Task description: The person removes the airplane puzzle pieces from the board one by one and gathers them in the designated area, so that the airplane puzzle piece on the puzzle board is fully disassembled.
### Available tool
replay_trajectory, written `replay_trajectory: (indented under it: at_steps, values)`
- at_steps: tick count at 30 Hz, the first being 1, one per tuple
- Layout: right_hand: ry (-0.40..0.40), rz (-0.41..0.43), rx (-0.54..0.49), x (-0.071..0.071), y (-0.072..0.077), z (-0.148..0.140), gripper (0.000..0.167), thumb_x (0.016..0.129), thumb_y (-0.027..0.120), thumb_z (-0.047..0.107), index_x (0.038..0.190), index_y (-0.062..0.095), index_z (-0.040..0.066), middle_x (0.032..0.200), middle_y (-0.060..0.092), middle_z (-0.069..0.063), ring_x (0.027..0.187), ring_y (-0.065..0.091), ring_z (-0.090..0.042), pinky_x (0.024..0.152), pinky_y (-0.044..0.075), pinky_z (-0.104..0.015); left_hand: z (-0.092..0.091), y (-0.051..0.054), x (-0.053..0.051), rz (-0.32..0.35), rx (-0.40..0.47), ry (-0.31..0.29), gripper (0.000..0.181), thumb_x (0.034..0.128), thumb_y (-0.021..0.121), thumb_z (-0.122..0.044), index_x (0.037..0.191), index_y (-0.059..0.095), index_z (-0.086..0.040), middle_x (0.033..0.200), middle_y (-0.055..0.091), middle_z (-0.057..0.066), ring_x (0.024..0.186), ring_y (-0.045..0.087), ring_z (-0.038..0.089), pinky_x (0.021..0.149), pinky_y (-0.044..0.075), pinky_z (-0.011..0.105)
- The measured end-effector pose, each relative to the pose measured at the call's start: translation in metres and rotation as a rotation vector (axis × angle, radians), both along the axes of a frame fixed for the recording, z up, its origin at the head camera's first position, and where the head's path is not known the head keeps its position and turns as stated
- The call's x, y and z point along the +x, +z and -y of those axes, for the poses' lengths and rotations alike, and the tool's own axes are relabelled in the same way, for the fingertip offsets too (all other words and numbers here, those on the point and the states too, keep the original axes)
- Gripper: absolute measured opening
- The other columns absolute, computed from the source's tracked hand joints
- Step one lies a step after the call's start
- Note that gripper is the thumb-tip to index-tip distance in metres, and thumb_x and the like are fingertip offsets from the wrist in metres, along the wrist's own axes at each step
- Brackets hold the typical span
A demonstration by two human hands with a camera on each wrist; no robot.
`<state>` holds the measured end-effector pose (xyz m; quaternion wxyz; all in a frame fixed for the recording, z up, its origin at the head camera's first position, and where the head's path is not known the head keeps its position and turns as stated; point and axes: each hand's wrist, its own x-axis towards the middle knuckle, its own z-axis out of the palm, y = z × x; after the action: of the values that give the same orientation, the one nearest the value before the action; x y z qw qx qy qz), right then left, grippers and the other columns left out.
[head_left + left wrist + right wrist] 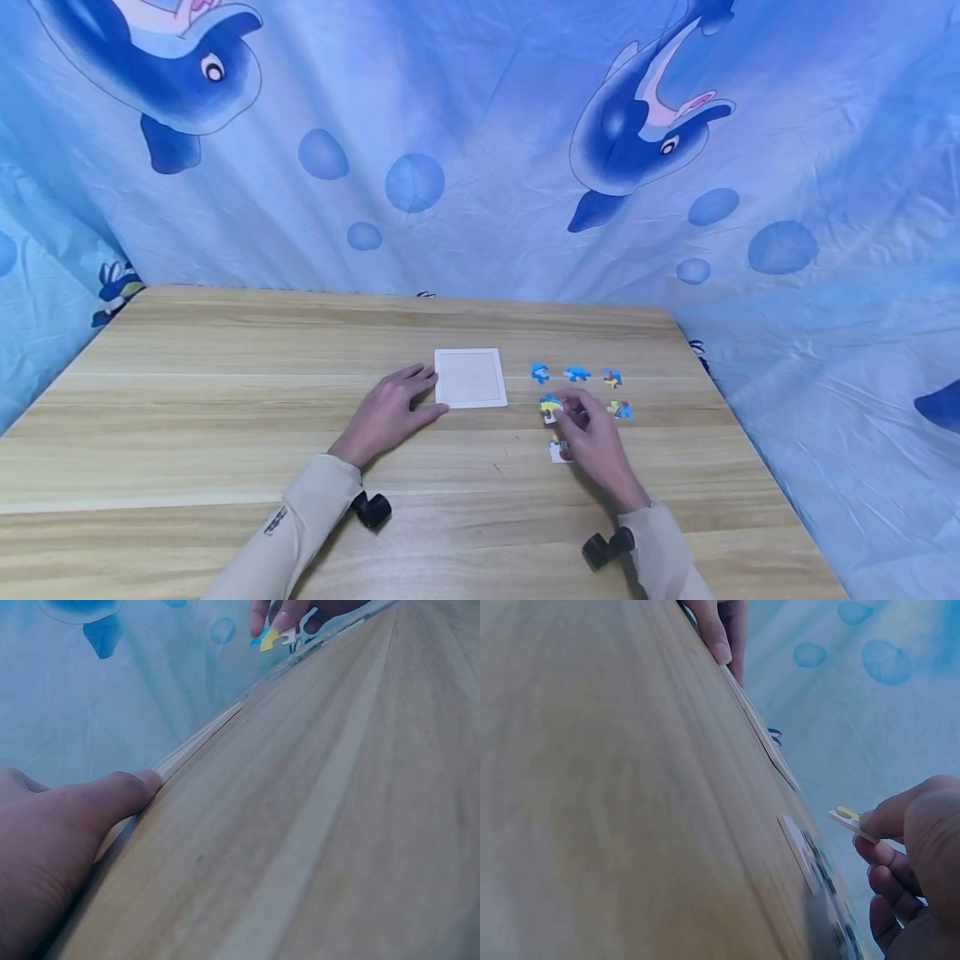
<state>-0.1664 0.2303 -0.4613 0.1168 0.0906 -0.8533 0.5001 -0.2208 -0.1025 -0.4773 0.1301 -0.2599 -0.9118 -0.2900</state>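
Note:
A white square puzzle frame (pixel 471 379) with a bare inside lies flat on the wooden table. My left hand (pixel 390 415) rests at the left side of the frame, its fingers loosely spread along the edge. The thumb (pixel 124 791) touches the frame's near corner in the left wrist view. Above the table, my right hand (pixel 592 437) pinches a jigsaw piece (pixel 847 817) coloured blue, yellow and white between thumb and fingers. Close by lie other jigsaw pieces: three blue ones in a back row (pixel 577 373), some yellow and blue (pixel 620 409), and a white and red one (pixel 558 452) partly under the hand.
The wooden table (pixel 187 400) stretches out on all sides of the frame and pieces. A blue curtain (pixel 480 167) printed with dolphins and bubbles hangs behind the far edge and down both sides. Black wrist cameras (pixel 372 510) sit at both cuffs.

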Motion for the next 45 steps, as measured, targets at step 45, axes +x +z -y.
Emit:
replay_trajectory:
  at_steps: [45]
  values:
    - [-0.198, -0.059, 0.191, 0.044, -0.005, -0.083, 0.026, 0.098, 0.067, -0.001, 0.124, 0.068, -0.001, 0.098, 0.065, -0.009, 0.089, 0.059, -0.011, 0.077, 0.050, -0.016, 0.000, 0.001, 0.002, 0.025, 0.002, 0.007, 0.062, 0.0947, 0.074, -0.047, 0.137, 0.067, -0.002, 0.143, 0.060, 0.016, 0.138, 0.051, 0.037, 0.112, 0.042, 0.056]
